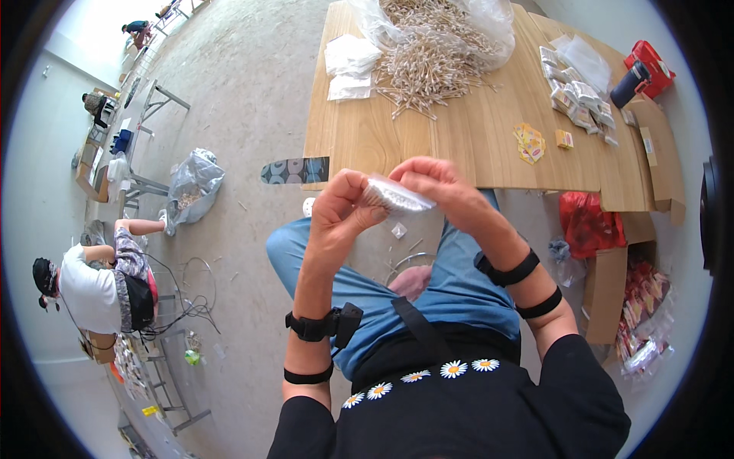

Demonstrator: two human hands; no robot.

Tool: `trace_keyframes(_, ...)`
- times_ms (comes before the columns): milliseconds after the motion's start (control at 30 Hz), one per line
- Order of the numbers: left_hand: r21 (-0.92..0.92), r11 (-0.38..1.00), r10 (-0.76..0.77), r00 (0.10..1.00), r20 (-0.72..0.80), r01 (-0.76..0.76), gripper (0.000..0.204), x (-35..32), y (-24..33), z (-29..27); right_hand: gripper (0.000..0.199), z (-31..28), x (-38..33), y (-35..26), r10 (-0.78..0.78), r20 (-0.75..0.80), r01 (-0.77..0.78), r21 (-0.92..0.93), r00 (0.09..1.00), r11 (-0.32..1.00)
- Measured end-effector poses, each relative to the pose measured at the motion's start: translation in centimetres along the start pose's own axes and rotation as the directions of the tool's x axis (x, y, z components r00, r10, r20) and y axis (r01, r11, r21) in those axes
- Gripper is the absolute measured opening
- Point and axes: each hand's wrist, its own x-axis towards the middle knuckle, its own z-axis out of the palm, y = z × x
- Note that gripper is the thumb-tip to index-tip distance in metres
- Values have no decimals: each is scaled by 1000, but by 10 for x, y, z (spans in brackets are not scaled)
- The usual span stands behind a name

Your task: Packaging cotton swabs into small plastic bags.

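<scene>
Over my lap, just off the table's near edge, I hold a small clear plastic bag packed with cotton swabs, tilted sideways. My left hand is closed around its left end, with the thumb along the lower side. My right hand has its fingers bent together at the bag's upper right edge, slightly blurred, and appears to pinch it. A big heap of loose cotton swabs lies on the table ahead, partly inside a large clear bag. Flat empty clear bags are stacked left of the heap.
Several filled packs, yellow cards, a small yellow box, a dark bottle and a red container sit at right. Below them stand open cartons and a red bag. Another person works at left.
</scene>
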Motion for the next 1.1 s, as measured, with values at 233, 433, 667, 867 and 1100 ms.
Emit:
trace_keyframes(233,186,979,-57,991,-120,79,20,0,-8,2,13,22,-1,-44,-279,-97,230,-350,955,908)
trace_keyframes(433,203,975,-68,993,-99,87,19,0,-7,4,10,25,1,-44,-393,-90,284,-548,915,787)
trace_keyframes(667,194,977,-78,993,-88,94,17,2,-14,1,10,33,1,-49,-496,52,346,-779,867,522)
trace_keyframes(867,156,985,-57,993,-103,73,14,-1,-16,5,11,30,3,-45,-585,155,395,-866,796,307)
trace_keyframes(1100,-108,994,-67,926,-373,29,40,-1,-31,12,17,35,3,-40,-392,-249,243,-471,886,848)
